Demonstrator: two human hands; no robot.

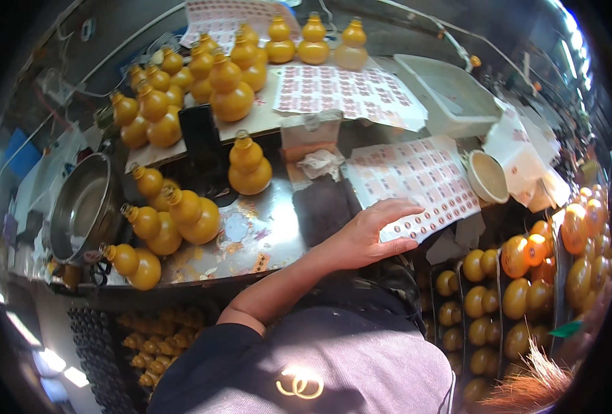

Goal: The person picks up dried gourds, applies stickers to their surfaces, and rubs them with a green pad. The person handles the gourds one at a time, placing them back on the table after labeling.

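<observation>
My left hand (382,231) reaches across to the right, over the near edge of a white sheet of small red printed decals (416,181). Its thumb and fingers are spread apart around a corner of the sheet, and nothing is gripped between them. My right hand does not show. Left of the sheet lies a dark folded cloth (325,207), with a crumpled white tissue (319,164) above it. A single glossy yellow-brown gourd (249,165) stands upright on the metal worktop (278,228). More such gourds (194,215) lie tilted at its left.
A steel basin (85,207) stands far left, near a dark phone (202,138) propped upright. Behind are several standing gourds (230,90), another decal sheet (347,90) and a white tray (451,96). A small bowl (487,176) and racks of gourds (516,297) are at right.
</observation>
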